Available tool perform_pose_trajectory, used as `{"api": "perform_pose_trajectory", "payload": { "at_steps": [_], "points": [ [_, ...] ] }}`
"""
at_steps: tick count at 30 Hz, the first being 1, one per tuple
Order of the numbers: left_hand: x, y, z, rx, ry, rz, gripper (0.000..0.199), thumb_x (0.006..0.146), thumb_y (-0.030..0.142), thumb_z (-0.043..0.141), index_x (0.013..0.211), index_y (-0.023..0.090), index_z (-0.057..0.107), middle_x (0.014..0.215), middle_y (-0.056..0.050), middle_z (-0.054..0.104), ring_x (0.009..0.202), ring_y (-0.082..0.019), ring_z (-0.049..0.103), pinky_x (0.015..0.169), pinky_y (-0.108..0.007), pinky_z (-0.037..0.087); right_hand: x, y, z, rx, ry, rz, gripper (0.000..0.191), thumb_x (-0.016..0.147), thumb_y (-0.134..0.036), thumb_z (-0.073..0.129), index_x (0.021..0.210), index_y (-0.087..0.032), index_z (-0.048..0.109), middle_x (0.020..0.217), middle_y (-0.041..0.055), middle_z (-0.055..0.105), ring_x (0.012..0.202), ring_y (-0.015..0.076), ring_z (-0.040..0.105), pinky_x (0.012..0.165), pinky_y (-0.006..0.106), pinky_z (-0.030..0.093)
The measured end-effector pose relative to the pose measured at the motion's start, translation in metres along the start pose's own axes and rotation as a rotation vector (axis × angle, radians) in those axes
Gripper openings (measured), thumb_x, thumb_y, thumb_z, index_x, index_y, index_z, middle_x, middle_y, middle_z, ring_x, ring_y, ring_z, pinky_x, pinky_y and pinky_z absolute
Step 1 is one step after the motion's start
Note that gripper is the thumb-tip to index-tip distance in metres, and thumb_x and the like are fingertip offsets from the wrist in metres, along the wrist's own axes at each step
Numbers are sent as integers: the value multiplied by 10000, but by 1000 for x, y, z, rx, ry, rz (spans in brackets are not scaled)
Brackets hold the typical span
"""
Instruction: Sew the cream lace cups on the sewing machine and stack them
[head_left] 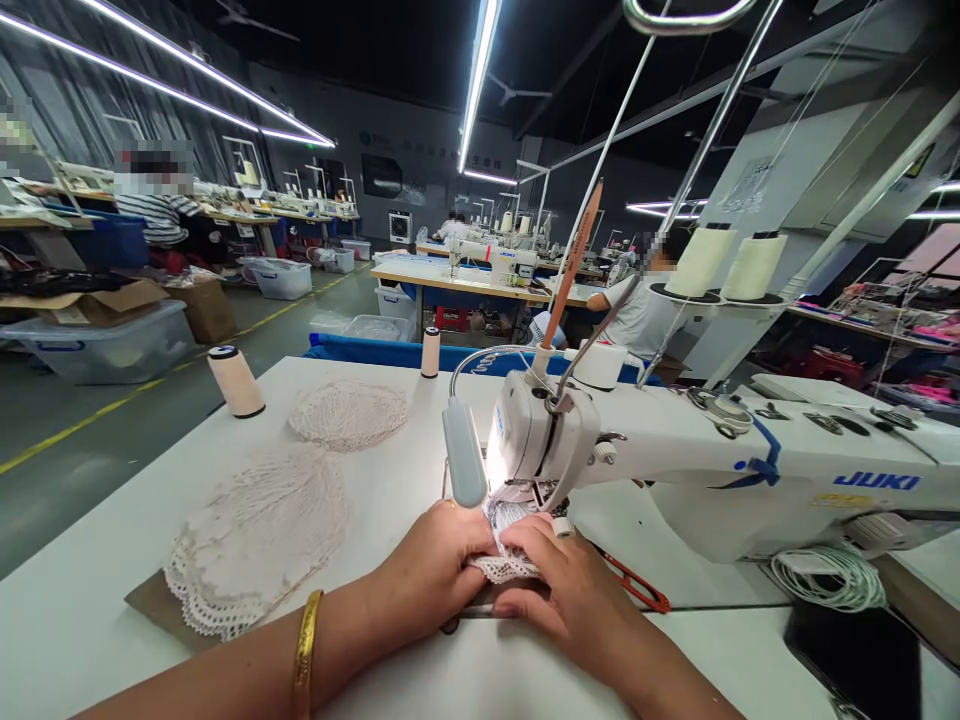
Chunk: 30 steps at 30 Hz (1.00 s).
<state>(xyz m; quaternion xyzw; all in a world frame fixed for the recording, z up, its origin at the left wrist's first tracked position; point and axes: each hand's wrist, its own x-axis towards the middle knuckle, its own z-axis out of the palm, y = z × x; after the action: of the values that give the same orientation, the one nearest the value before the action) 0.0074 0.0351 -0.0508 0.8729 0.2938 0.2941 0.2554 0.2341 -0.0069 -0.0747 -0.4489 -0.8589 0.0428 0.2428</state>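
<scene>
A strip of white lace fabric (511,568) lies under the needle area of a white sewing machine (547,430). My left hand (439,560) is closed on the fabric's left side, thumb toward the lace edge, with a gold bangle on the wrist. From the right, my right hand (566,590) grips the same lace, its fingers bent over it near the presser foot, which is mostly hidden. A lit lamp (465,455) hangs just above my left hand.
Two lace pieces (259,530) (349,413) lie on the white table at left, the nearer on brown board. Thread cones (236,382) (430,353) stand behind. Red-orange scissors (637,585), coiled cable (829,577) and a black object (855,655) are at right. People sit farther back.
</scene>
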Motion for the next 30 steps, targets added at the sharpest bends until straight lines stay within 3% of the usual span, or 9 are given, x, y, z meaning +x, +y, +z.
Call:
{"api": "perform_pose_trajectory", "payload": {
  "at_steps": [4,7,9,11,13,15,21,30],
  "points": [
    [9,7,-10,-195,-106,-317,319,972,337,599,695,189,656,790,-3,662,791,-180,611,695,-263,448,4,-6,2,3,121,16,133,1060,-177,541,1154,-262,579,934,19,729,819,252,667,688,330,483],
    [13,9,-14,-206,-140,-394,484,1014,473,587,628,184,555,719,6,589,740,-170,577,654,-265,416,9,-7,0,50,164,32,202,1082,-133,436,1087,-268,586,857,-7,710,766,224,651,661,309,466],
    [11,9,-16,-191,-142,-299,498,1051,465,558,639,185,557,701,8,589,747,-169,579,693,-268,433,9,-7,-2,76,160,21,221,1064,-112,436,1067,-264,596,855,-8,704,750,214,633,656,304,454],
    [4,9,-15,-138,-136,-108,434,1081,384,529,706,189,628,747,0,647,776,-172,594,752,-279,448,7,-7,-5,87,126,-27,257,1008,-58,448,1035,-256,609,866,-2,697,761,208,617,672,303,446],
    [-7,8,-12,-15,-104,81,347,1084,281,526,796,200,702,843,-19,714,811,-181,613,783,-300,443,2,-7,-7,85,69,-103,275,952,-12,474,961,-249,613,874,-1,684,786,201,600,699,301,434],
    [-18,6,-7,127,-52,179,281,1068,201,555,851,214,734,903,-31,745,832,-192,627,786,-322,433,-3,-8,-8,73,19,-165,277,921,16,507,916,-240,614,897,-3,681,820,196,590,722,299,421],
    [-26,1,3,270,8,226,229,1032,118,618,862,220,731,911,-8,759,829,-196,650,790,-353,431,-7,-8,-7,11,5,-164,302,898,55,541,920,-231,637,898,-3,676,826,185,577,721,307,393],
    [-15,-5,-4,342,36,215,236,1008,74,612,871,211,748,906,-16,762,817,-197,656,713,-334,407,-3,-3,-2,-52,46,-122,345,853,79,519,912,-237,644,909,8,699,765,198,551,685,320,377]
  ]
}}
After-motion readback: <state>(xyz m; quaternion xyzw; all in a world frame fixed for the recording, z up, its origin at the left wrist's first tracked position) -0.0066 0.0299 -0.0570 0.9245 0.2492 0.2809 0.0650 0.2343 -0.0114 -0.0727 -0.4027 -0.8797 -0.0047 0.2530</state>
